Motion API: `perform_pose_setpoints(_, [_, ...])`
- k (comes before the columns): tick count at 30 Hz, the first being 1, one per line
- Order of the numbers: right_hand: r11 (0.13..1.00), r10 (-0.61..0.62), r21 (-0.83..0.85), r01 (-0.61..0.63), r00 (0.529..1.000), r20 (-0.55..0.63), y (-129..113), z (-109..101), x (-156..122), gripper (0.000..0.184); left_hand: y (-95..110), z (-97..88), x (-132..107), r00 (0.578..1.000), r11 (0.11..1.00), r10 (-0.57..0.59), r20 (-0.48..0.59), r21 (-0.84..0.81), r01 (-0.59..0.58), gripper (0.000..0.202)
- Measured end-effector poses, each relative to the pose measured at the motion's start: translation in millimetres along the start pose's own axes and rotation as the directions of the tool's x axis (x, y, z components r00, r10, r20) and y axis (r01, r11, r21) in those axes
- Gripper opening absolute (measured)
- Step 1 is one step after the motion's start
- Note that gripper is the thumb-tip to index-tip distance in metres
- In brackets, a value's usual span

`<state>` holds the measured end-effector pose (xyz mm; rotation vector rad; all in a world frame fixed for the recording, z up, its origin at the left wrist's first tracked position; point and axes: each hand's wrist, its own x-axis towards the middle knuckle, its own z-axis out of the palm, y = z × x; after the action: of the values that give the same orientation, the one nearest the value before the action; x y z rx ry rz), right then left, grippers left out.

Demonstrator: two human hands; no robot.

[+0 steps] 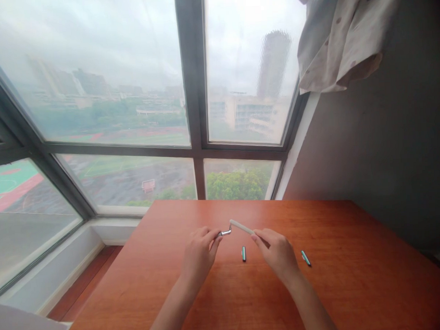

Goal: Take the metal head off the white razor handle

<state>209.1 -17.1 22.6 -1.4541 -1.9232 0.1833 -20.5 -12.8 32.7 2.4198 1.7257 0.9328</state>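
My left hand (201, 250) is closed, pinching a silver metal razor handle (225, 232) whose bent neck points right. In my right hand (277, 252), thumb and fingers grip a slim whitish stick (242, 227) that slants up to the left. The stick's far end meets or lies very close to the tip of the razor handle; I cannot tell if they touch. A green and black razor blade cartridge (244, 253) lies on the table between my hands. Another razor blade cartridge (306, 258) rests to the right of my right hand.
The reddish-brown wooden table (354, 276) extends under both hands to the window. Dark window frames (194, 89) stand behind its far edge. A light shirt (345, 40) hangs at the upper right, by a grey wall (395, 130).
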Motion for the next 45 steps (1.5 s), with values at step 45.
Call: perform_pose_setpoints(45, [0.995,-0.003,0.103,-0.005,0.997,0.078,-0.8,-1.7,1.3,0.035,-1.7,-1.7,-0.7,1.000,0.997,0.020,-0.005,0.074,-0.019,0.017])
